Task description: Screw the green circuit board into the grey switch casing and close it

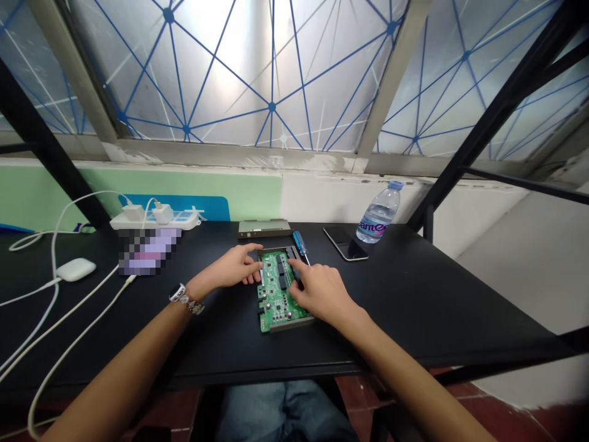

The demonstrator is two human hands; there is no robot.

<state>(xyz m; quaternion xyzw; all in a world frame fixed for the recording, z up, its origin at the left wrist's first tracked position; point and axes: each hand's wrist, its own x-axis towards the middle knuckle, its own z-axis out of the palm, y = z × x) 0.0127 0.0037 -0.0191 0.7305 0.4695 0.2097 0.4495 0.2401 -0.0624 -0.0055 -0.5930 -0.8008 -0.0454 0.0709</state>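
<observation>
A green circuit board (277,301) lies in a shallow metal casing on the black table (414,294). My left hand (234,267) rests against the board's left edge, its fingers stretched along the top left corner and touching it. My right hand (319,291) lies on the board's right side with curled fingers, the fingertips pressing near the upper middle. A blue-handled screwdriver (300,244) lies just behind the board, beside my right fingers. Neither hand holds a tool.
A flat metal cover plate (264,228) lies behind the board. A phone (345,242) and a water bottle (380,213) stand at the back right. At the left are a power strip (156,217) with chargers, white cables (69,331) and a white earbud case (76,269).
</observation>
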